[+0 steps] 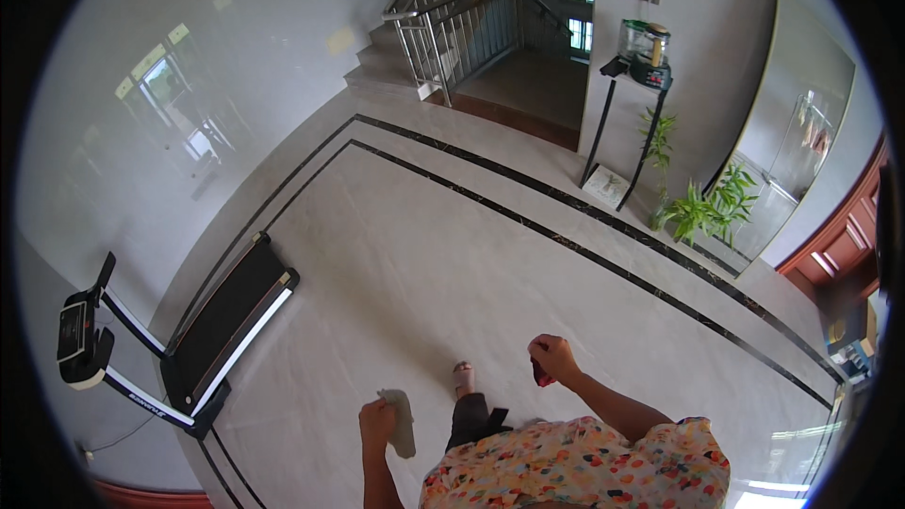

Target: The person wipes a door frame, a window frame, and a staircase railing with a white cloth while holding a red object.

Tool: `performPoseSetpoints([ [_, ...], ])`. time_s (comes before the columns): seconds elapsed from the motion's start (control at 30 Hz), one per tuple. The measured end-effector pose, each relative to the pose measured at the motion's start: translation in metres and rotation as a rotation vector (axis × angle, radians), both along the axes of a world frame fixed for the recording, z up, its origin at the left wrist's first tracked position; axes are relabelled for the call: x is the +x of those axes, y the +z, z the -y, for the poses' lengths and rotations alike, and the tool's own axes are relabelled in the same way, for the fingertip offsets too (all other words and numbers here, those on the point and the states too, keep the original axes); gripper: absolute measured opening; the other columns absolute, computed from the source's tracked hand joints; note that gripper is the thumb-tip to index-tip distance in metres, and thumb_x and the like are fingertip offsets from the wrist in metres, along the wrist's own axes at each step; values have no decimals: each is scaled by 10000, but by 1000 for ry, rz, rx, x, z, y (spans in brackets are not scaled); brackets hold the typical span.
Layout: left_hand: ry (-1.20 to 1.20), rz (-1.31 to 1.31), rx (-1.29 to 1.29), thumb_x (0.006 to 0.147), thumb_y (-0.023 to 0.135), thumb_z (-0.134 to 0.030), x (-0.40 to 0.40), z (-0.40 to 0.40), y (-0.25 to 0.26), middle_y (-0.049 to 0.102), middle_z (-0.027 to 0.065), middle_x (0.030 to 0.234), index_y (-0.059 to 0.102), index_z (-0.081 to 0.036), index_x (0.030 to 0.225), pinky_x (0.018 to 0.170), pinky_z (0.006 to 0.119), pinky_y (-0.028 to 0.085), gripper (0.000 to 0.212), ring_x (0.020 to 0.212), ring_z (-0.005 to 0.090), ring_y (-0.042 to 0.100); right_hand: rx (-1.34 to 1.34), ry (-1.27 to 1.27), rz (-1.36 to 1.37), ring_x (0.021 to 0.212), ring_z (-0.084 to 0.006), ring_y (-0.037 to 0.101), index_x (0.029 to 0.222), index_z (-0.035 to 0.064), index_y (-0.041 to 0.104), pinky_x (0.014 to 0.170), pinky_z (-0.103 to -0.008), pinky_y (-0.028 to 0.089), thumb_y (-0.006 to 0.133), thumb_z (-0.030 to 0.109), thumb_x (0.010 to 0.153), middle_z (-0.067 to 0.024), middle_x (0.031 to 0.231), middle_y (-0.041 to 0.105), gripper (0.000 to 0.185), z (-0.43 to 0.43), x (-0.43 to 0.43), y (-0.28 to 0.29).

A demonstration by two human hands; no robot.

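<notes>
My left hand (377, 421) grips the top of a flat, elongated grey-green item (404, 427), perhaps a folded cloth; it hangs down beside my fingers. Out in front of my body, my right hand (557, 358) is closed around a small dark red item (542, 375), probably cloth, whose lower part shows below the fist. Between the two hands, a foot in a sandal (464, 370) is stepping on the pale tiled floor (396, 240). The other foot is mostly hidden under my flowered shirt (580, 463).
To the left stands a treadmill (230, 318). Ahead, a metal stair railing (470, 28) borders steps. Along the right wall are a narrow stand (640, 78) bearing kitchen appliances, green potted plants (696, 212), a tall mirror (785, 134) and a reddish door (845, 237). Boxes (852, 339) lie beyond.
</notes>
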State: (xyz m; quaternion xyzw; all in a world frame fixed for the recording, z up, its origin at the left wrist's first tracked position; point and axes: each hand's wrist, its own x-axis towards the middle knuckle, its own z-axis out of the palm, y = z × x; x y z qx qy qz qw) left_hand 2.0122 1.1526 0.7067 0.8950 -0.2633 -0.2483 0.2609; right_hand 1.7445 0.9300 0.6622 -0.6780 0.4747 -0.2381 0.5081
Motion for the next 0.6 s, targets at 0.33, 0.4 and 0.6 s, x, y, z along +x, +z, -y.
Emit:
performPoseSetpoints([
  [0.33, -118, -116, -344, 708, 537, -104, 172, 180, 38, 494, 83, 539, 567, 18, 767, 521, 266, 390, 139, 531, 103, 448, 5, -205, -32, 531, -144, 563, 698, -10, 601, 510, -270, 449, 539, 158, 725, -78, 588, 597, 182, 79, 121, -8],
  [0.4, -181, -155, -391, 713, 547, -106, 189, 220, 40, 499, 86, 548, 570, 17, 786, 525, 265, 393, 146, 534, 104, 453, 24, -240, -52, 524, -148, 562, 696, -9, 602, 510, -275, 452, 538, 158, 725, -79, 581, 593, 181, 98, 140, -2],
  [0.6, -468, -223, -530, 757, 545, -92, 230, 327, 46, 505, 12, 600, 587, 22, 807, 526, 259, 376, 131, 573, 83, 439, 91, -280, -92, 512, -148, 555, 687, -11, 602, 496, -278, 452, 536, 142, 714, -80, 577, 590, 168, 165, 192, -22],
])
